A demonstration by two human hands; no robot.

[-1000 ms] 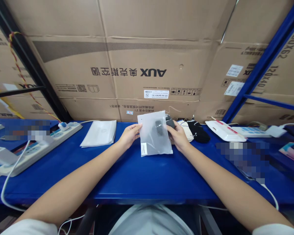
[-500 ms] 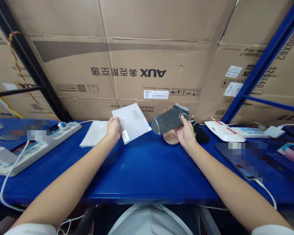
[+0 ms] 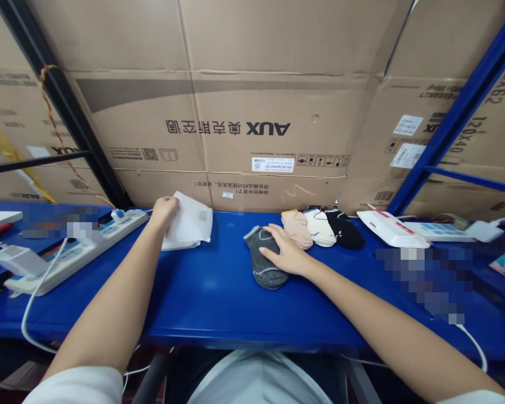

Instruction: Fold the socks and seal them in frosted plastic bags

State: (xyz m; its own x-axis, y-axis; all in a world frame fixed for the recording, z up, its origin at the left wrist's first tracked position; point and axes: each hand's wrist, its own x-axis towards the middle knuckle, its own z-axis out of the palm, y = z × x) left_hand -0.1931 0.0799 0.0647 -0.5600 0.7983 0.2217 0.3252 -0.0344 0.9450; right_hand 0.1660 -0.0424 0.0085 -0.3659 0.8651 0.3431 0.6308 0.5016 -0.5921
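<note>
My left hand (image 3: 166,212) is closed on the edge of a frosted white bag (image 3: 192,217), above a stack of similar bags (image 3: 180,245) at the back left of the blue table. A pair of grey socks (image 3: 268,269) lies flat on the table near the middle. Resting on its upper right part is my right hand (image 3: 283,251), thumb and fingers apart. Just behind and to the right, pink socks (image 3: 298,229), white socks (image 3: 321,229) and black socks (image 3: 345,230) sit side by side.
Power strips with plugs and a white cable (image 3: 76,252) run along the left side of the table (image 3: 219,308). To the right are a white packet (image 3: 391,227), another strip and a blurred device. Large cardboard (image 3: 235,101) stands behind, between metal posts.
The grey socks went from my right hand's grip down onto the table, and that hand opened. My left hand moved left with the bag, over the stack.
</note>
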